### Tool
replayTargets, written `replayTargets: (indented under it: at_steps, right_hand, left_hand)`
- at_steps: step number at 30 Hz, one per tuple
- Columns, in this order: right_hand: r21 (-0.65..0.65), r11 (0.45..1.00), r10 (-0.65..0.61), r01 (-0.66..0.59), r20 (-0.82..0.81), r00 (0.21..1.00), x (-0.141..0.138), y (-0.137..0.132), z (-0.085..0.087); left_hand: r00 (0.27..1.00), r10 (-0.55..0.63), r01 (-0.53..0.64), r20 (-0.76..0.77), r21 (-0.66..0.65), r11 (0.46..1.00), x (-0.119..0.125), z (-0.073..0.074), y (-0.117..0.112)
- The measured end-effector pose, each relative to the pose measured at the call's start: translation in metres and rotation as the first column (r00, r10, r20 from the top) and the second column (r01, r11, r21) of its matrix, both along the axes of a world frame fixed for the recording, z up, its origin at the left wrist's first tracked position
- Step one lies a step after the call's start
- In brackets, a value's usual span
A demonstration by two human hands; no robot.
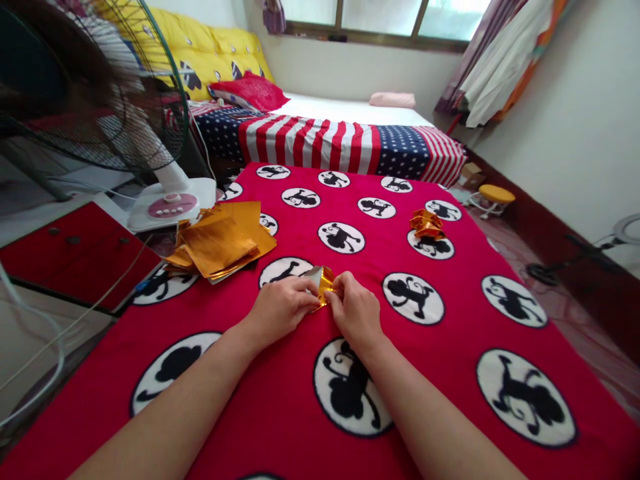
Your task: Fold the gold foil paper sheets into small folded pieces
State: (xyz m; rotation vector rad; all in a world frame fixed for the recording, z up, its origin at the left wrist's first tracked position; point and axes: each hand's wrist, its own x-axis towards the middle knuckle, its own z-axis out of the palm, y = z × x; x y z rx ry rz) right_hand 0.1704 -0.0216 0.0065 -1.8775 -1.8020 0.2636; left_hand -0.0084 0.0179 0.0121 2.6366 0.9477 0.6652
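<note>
So, foil (324, 281) btwn L hand (284, 304), R hand (357, 309)

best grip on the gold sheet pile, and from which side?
Likely the near corner of the gold sheet pile, with the left hand coming from the near right: that corner points toward the camera, layered edges show there, and the fan base crowds the far left side.
</note>
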Motion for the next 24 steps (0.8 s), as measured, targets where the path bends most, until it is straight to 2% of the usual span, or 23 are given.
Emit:
replayTargets:
  at_steps: [5,10,13,19,24]
  right_hand:
    - [0.029,0.991,0.128,-0.127,-0.003,0.992,0.001,-0.004,0.000]
    - [0.023,0.993,0.114,-0.115,0.043,0.993,0.002,0.008,0.001]
    - [0.047,0.985,0.163,-0.165,0.043,0.986,0.007,0.017,0.000]
    - [0.067,0.946,0.316,-0.316,0.011,0.949,0.012,0.020,0.000]
    - [0.066,0.946,0.319,-0.317,-0.026,0.947,0.008,0.015,0.001]
  left_hand:
    - [1.000,-0.014,0.015,0.018,-0.042,0.999,-0.001,0.001,0.001]
    - [0.991,-0.082,0.094,0.104,-0.112,0.989,-0.005,-0.004,0.009]
    - [0.985,-0.131,0.138,0.110,-0.059,0.989,-0.012,-0.006,0.017]
    - [0.986,-0.125,0.118,0.114,0.068,0.991,-0.024,-0.003,0.024]
    - [0.986,-0.147,0.137,0.078,0.122,0.983,-0.022,0.000,0.022]
